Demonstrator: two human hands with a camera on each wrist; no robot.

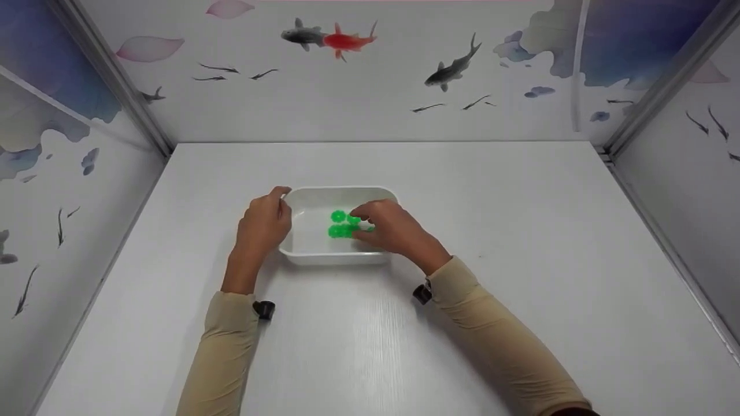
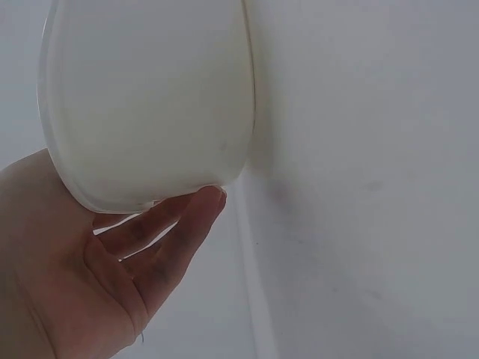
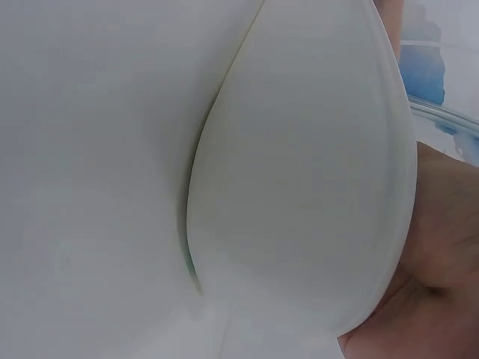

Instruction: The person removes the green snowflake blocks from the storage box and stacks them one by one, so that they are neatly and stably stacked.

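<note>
A white rectangular plastic tray (image 1: pixel 309 231) with raised walls stands on the table. My left hand (image 1: pixel 265 222) grips its left end; in the left wrist view the fingers (image 2: pixel 183 247) curl beneath the rim against the outer wall. Several small translucent green pieces with scalloped, flower-like edges (image 1: pixel 338 216) lie close together on the tray floor. My right hand (image 1: pixel 393 225) reaches over the tray's right side, thumb and forefinger apart at the green pieces. Part of the green group is hidden under that hand. In the right wrist view the tray wall (image 3: pixel 299 179) hides the fingertips.
The white table (image 1: pixel 497 219) extends around the tray on all sides. Behind it rises a white panel (image 1: pixel 358 110) printed with fish, with further printed panels left and right in metal frames (image 1: pixel 642 86). Small black devices (image 1: pixel 265 310) sit at both wrists.
</note>
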